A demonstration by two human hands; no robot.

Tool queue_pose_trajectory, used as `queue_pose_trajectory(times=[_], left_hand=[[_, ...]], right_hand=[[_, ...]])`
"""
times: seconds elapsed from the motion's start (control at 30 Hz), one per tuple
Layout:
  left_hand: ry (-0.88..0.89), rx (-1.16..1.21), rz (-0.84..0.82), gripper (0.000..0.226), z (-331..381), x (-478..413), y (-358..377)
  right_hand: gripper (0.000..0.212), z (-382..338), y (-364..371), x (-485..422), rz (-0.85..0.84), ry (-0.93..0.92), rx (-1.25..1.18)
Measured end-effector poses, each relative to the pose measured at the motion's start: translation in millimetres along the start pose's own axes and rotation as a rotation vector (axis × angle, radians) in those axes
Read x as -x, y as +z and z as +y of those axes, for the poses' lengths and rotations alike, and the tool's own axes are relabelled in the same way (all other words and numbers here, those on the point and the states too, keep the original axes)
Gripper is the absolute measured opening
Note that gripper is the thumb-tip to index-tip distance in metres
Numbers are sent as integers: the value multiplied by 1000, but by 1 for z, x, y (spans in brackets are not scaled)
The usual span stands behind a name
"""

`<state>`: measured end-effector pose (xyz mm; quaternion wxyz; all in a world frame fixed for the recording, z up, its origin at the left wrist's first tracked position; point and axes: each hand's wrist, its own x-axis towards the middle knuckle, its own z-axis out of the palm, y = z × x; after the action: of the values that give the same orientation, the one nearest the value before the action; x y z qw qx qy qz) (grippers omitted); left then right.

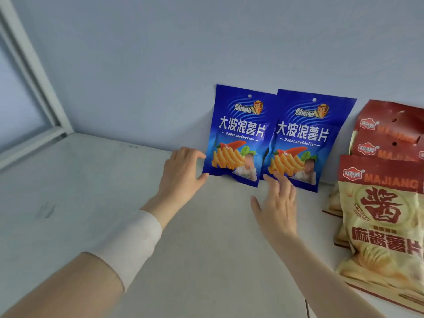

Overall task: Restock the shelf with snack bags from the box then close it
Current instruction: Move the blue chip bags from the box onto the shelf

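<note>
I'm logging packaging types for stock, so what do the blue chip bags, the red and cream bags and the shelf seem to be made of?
Blue chip bags: glossy printed plastic film, probably foil-lined; they show sheen, crimped flat edges and a punched hang hole.
Red and cream bags: similar film, slightly more matte, puffed and wrinkled.
Shelf: smooth, matte white board, perhaps painted metal or laminate; the look leaves that open.

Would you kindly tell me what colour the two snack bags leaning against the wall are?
Blue snack bags, shown best in the head view.
</note>
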<state>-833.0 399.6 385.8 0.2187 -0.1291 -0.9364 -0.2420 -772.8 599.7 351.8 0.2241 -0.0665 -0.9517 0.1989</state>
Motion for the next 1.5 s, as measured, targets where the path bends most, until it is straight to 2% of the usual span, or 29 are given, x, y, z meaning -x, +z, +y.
queue_pose_trajectory(times=[0.1, 0.23, 0.53, 0.8, 0.93, 1.07, 1.13, 1.2, 1.4, 1.5], left_hand=[[151, -415, -142, 38, 1, 53, -49], [-85, -589, -376, 39, -2, 138, -113], [-395, -775, -411, 39, -21, 336, -265], [-684, -889, -428, 35, -76, 535, -381], [-846, -871, -505, 43, -107, 641, -415], [-993, -796, -547, 49, -136, 729, -428], [-1070, -732, -564, 49, -149, 765, -428], [-1139, -679, -562, 46, -162, 796, -425], [-1361, -518, -496, 44, -204, 876, -386], [-1490, -390, -454, 43, -224, 913, -347]], right_hand=[[51, -29, -19, 29, -197, -226, 76], [53, -67, -37, 79, -350, -499, 176], [48, -197, -74, 224, -489, -830, 134], [44, -338, -62, 396, -457, -1130, 140], [52, -391, -36, 489, -524, -1262, 139], [39, -423, -10, 568, -659, -1361, 127], [40, -434, 6, 600, -640, -1418, 150], [43, -441, 24, 627, -696, -1427, 131], [46, -437, 101, 697, -920, -1430, 136], [50, -418, 145, 734, -1054, -1452, 297]])
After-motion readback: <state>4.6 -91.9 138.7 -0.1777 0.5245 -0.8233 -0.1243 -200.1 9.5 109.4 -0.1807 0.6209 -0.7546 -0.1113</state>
